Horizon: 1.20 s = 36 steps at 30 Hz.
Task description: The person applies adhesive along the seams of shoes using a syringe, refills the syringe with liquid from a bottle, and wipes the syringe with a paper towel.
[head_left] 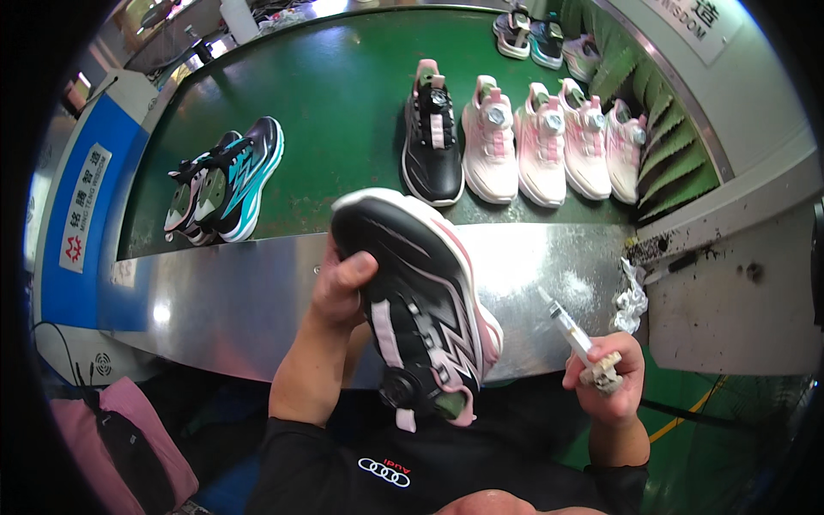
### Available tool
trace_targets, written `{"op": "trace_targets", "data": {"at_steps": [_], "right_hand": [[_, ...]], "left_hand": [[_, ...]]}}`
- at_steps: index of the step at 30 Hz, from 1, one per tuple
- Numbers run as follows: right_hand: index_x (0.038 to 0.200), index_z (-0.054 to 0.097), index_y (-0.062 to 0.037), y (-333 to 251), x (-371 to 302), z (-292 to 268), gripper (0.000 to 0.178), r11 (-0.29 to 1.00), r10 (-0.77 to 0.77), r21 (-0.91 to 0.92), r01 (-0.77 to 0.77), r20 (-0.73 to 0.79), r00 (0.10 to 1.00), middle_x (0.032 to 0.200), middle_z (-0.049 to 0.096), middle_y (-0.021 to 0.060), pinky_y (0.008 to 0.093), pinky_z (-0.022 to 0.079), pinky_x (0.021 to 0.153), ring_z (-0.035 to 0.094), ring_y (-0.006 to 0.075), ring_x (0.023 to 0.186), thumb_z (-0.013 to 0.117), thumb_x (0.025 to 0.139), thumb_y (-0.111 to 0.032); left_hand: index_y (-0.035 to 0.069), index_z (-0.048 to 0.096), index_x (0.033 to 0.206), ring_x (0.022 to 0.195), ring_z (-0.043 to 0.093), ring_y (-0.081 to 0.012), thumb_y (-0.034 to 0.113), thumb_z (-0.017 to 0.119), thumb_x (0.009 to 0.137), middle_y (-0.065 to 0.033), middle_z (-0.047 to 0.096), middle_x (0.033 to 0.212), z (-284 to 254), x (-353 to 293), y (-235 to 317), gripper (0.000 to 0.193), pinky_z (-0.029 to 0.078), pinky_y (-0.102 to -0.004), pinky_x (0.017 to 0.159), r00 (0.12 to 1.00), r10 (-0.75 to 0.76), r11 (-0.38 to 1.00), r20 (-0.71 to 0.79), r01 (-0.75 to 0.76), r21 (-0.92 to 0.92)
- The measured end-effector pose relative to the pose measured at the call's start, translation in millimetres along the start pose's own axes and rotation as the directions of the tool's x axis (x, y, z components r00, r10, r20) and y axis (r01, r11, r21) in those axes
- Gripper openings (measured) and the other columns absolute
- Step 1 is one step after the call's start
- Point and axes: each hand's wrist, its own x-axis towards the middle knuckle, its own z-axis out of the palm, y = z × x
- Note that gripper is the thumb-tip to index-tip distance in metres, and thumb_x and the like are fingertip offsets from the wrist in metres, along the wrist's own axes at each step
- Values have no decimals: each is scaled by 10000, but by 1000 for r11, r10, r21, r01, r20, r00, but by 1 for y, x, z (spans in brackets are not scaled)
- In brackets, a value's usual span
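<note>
My left hand (342, 283) grips a black sneaker (403, 249) with pink and white trim by its front part. The sneaker is raised over the metal ledge, toe pointing away from me and its dial and heel toward me. Its far side and most of my left fingers are hidden behind it. To the right, my right hand (611, 378) is closed around a clear syringe (570, 328). The syringe's thin tip points up and left, apart from the sneaker. Pale crusted material covers its plunger end between my fingers.
Beyond the metal ledge (215, 292), a green conveyor belt (343, 112) carries a black sneaker (433, 154) and several white-pink sneakers (541, 154). Black-teal sneakers (245, 184) lie at left. Green strip flaps (678, 154) hang at right, near crumpled white tissue (631, 300). A pink bag (129, 438) sits lower left.
</note>
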Motion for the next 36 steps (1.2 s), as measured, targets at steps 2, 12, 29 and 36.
{"op": "trace_targets", "data": {"at_steps": [2,12,29,36], "right_hand": [[1054,537,16,-6,17,15,680,990,-37,141,19,131,991,794,598,157,292,470,628,610,216,703,792,665,-479],[1030,575,13,-17,76,68,640,962,-105,272,3,360,927,746,623,160,339,424,648,568,230,687,655,775,-569],[987,485,-90,-18,88,83,493,999,-22,-23,34,398,917,607,593,123,263,362,484,464,167,565,416,918,-573],[975,509,-79,-23,86,84,480,999,-4,-41,21,375,927,629,599,138,267,353,493,454,173,574,459,914,-553]], "left_hand": [[26,440,1269,1066,592,-275,137,704,698,-162,572,1175,-10,-3,2,639,482,-405,930,996,-81,997,47,80,22],[58,449,1230,1097,516,-180,38,795,644,-70,520,1154,-19,-24,-5,681,422,-340,946,976,3,995,216,-25,97],[70,429,1217,1027,579,-295,110,804,630,-213,581,1089,-11,-26,-2,697,478,-416,865,939,139,944,314,-222,245],[59,429,1223,1018,587,-292,109,804,626,-211,581,1089,-11,-27,-1,706,488,-412,862,951,143,949,274,-210,236]]}}
